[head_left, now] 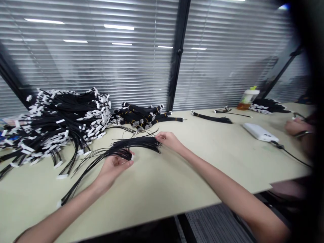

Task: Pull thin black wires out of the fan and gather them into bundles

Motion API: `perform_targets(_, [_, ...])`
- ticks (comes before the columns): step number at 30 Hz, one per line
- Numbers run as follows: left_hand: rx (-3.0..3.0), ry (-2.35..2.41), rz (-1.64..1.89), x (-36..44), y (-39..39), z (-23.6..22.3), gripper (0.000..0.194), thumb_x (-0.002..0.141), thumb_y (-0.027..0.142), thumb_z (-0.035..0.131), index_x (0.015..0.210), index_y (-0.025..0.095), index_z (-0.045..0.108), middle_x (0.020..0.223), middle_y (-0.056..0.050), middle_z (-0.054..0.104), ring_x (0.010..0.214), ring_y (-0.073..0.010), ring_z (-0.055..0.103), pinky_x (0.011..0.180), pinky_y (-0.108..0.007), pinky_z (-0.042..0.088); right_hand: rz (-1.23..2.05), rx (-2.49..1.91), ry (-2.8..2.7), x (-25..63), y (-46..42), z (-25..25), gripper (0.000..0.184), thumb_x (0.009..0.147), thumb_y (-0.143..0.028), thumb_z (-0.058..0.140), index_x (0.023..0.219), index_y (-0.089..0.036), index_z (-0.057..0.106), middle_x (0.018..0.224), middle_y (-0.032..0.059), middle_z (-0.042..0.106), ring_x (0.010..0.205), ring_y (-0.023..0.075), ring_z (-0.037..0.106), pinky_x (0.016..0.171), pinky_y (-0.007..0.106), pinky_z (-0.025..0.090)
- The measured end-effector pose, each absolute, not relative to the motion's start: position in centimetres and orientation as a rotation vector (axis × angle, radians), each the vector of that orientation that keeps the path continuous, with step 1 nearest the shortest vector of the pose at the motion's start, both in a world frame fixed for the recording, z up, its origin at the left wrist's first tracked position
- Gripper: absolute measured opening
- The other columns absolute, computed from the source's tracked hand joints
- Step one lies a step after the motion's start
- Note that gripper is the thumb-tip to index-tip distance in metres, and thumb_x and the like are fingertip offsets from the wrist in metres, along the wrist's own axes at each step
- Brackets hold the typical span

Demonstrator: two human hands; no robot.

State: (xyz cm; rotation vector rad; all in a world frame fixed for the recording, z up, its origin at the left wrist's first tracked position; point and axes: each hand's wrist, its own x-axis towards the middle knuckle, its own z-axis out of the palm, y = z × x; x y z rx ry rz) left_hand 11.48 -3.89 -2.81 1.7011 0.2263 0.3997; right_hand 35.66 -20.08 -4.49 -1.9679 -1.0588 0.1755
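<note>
My left hand (115, 166) is closed around one end of a black wire harness (95, 161), close to a white connector (132, 157) at its tip. The harness's loose wires trail left over the table to another white connector (59, 204). Just beyond lies a bundle of loose black wires (139, 142). At the right end of that bundle, the fingers of my right hand (168, 139) are pinched together at the wire ends. Whether they grip a single wire or several is too small to tell.
A large heap of black harnesses with white connectors (68, 114) stands at the left. Behind my hands are yellow-banded wire bundles (141, 116). To the right lie one more bundle (211, 117), a white power bank (260, 131) with a cable, a bottle (248, 98), and another person's hand (296, 126).
</note>
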Motion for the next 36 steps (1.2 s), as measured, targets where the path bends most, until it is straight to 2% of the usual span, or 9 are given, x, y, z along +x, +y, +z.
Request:
perform_targets(2, [1.685,0.239,0.474,11.4,-3.8,-2.7,0.032,0.073,0.033,0.071,0.098,0.016,0.061,0.110,-0.005,0.061,0.093,-0.0160,0.055,0.082,-0.024,0.043,0.049,-2.072,-1.149,34.5,-19.8,-5.0,0.013,0.082,-0.023,0.056,0.086,-0.015,0.065,0.091,0.0081,0.064,0.089,0.0177,0.056,0.084,0.031,0.040])
perform_targets(5, [1.678,0.293,0.556,11.4,-3.6,-2.7,0.040,0.071,0.035,0.072,0.105,0.017,0.061,0.100,-0.005,0.064,0.085,-0.0154,0.056,0.079,-0.024,0.044,-0.097,-2.200,-1.251,33.3,-19.6,-5.5,0.010,0.081,-0.019,0.056,0.086,-0.014,0.063,0.091,0.0095,0.061,0.092,0.0196,0.053,0.085,0.030,0.037])
perform_targets(11, [1.615,0.335,0.683,11.7,-2.9,-3.2,0.042,0.071,0.037,0.072,0.107,0.018,0.061,0.106,-0.005,0.065,0.092,-0.0162,0.058,0.085,-0.024,0.043,-0.219,-2.362,-1.355,33.8,-19.6,-5.5,0.012,0.082,-0.010,0.049,0.079,-0.014,0.060,0.085,0.0078,0.059,0.083,0.0162,0.053,0.075,0.025,0.036])
perform_targets(15, [1.588,0.342,0.685,11.7,-2.9,-3.4,0.040,0.071,0.036,0.073,0.105,0.018,0.062,0.106,-0.005,0.066,0.096,-0.0164,0.058,0.088,-0.024,0.043,-0.266,-2.444,-1.369,33.9,-19.7,-5.2,0.015,0.083,-0.008,0.045,0.080,-0.013,0.058,0.084,0.0085,0.059,0.079,0.0161,0.051,0.073,0.025,0.035])
perform_targets(19, [1.581,0.307,0.667,11.7,-3.0,-3.2,0.038,0.073,0.034,0.071,0.106,0.018,0.061,0.113,-0.006,0.064,0.103,-0.0172,0.057,0.094,-0.026,0.040,-0.284,-2.524,-1.358,33.1,-20.1,-4.3,0.016,0.080,-0.005,0.045,0.086,-0.011,0.058,0.086,0.0120,0.059,0.079,0.0185,0.051,0.071,0.026,0.035])
perform_targets(25, [1.517,0.293,0.738,11.9,-2.9,-3.1,0.038,0.072,0.034,0.072,0.105,0.017,0.061,0.117,-0.007,0.062,0.114,-0.0204,0.053,0.101,-0.031,0.038,-0.274,-2.588,-1.348,33.0,-20.7,-3.0,0.032,0.077,-0.002,0.045,0.106,-0.011,0.057,0.095,0.0143,0.061,0.091,0.0229,0.051,0.074,0.029,0.035])
perform_targets(31, [1.472,0.288,0.756,12.1,-2.7,-3.3,0.040,0.071,0.033,0.073,0.105,0.015,0.062,0.116,-0.010,0.063,0.113,-0.0216,0.054,0.103,-0.034,0.036,-0.210,-2.607,-1.315,34.0,-20.4,-3.5,0.021,0.080,-0.008,0.045,0.091,-0.013,0.063,0.085,0.0120,0.063,0.089,0.0217,0.053,0.072,0.027,0.035])
perform_targets(36, [1.418,0.301,0.747,12.0,-2.6,-3.2,0.037,0.071,0.029,0.074,0.103,0.015,0.062,0.115,-0.009,0.063,0.113,-0.0200,0.054,0.104,-0.032,0.034,-0.149,-2.550,-1.327,33.9,-20.4,-3.6,0.029,0.077,-0.007,0.047,0.100,-0.013,0.063,0.090,0.0105,0.064,0.091,0.0202,0.053,0.074,0.026,0.035])
